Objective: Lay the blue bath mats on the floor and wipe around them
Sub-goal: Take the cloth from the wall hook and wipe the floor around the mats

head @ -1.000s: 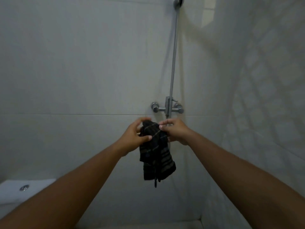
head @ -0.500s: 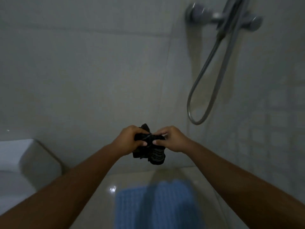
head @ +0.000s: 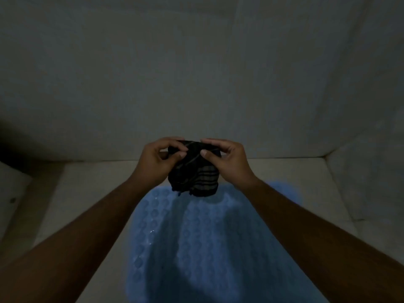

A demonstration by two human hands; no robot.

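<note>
Over pale floor point(head: 87, 193), blue mat point(head: 196, 248), seemingly tiled walls point(head: 153, 73)

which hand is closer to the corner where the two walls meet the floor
Right. The right hand is on the corner's side of the dark cloth; the left hand grips the far side.

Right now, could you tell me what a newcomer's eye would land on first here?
The blue bath mat stands out, lying flat on the pale floor at bottom centre. Just above it, the left hand and right hand pinch a dark striped cloth between them, in front of the dim tiled wall.
</note>
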